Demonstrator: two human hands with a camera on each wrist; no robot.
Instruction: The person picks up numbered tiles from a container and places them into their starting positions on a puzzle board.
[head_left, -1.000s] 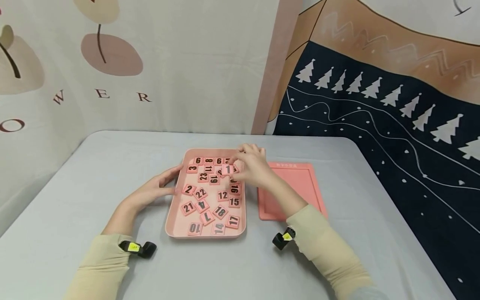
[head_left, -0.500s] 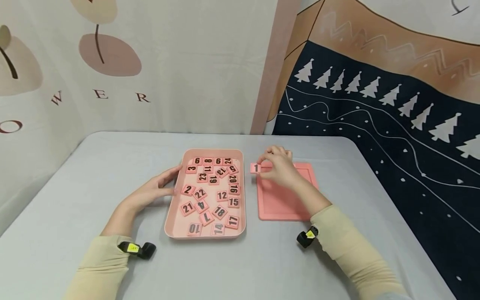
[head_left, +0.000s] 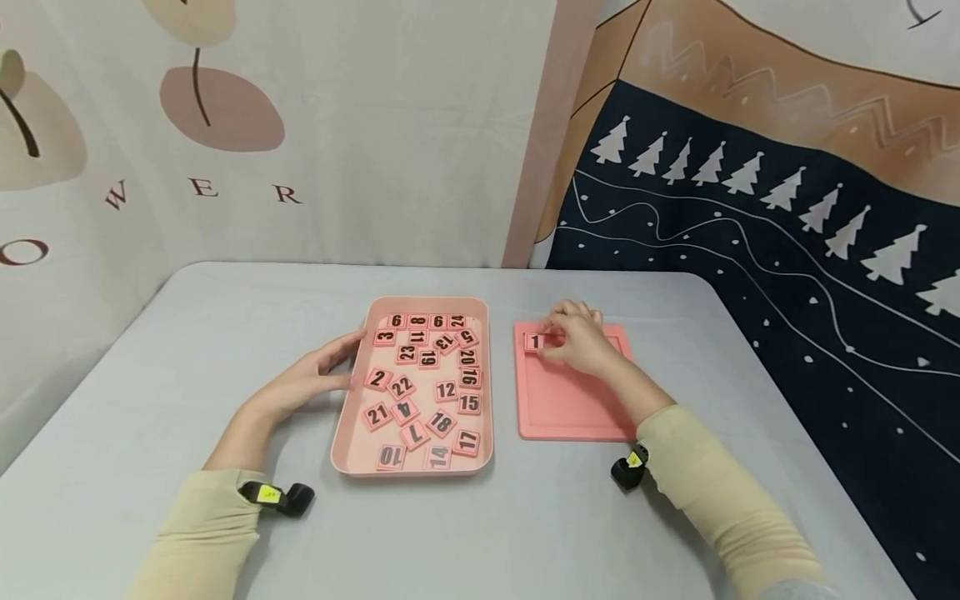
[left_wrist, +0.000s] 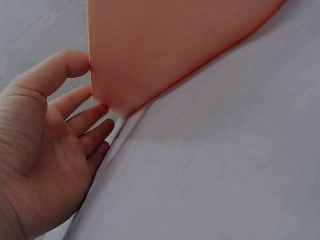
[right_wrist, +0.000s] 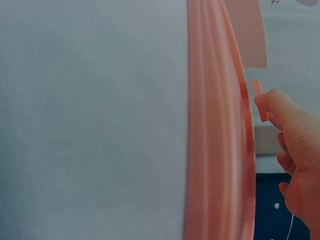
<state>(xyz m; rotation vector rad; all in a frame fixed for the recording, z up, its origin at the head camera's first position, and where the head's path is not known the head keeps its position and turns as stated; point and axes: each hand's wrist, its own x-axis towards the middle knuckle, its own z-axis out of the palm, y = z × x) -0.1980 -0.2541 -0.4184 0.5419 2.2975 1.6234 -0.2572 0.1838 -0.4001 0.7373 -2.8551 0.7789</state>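
My right hand (head_left: pixel 587 343) pinches a pink number tile (head_left: pixel 533 342) marked 1 between thumb and fingers. The tile is over the upper left corner of a flat pink puzzle board (head_left: pixel 566 404) with a raised rim. In the right wrist view, the tile (right_wrist: pixel 257 86) shows edge-on at the fingertips, beyond the board's rim (right_wrist: pixel 215 125). At the left side of a light pink tray (head_left: pixel 351 437), my left hand (head_left: pixel 303 385) rests with relaxed, spread fingers. The left wrist view has its fingertips right at the tray's outer wall (left_wrist: pixel 145 45).
Several number tiles lie scattered in the tray, among them a tile marked 12 (head_left: pixel 446 391) and one marked 17 (head_left: pixel 467 442). A pale cloth covers the table (head_left: pixel 420 542). Behind it hang a cream curtain (head_left: pixel 390 150) and a dark cloth with white trees (head_left: pixel 675 225).
My right hand has carried the 1 tile rightward out of the tray, across the gap, and to the board's upper left corner. The left hand has stayed at the tray.
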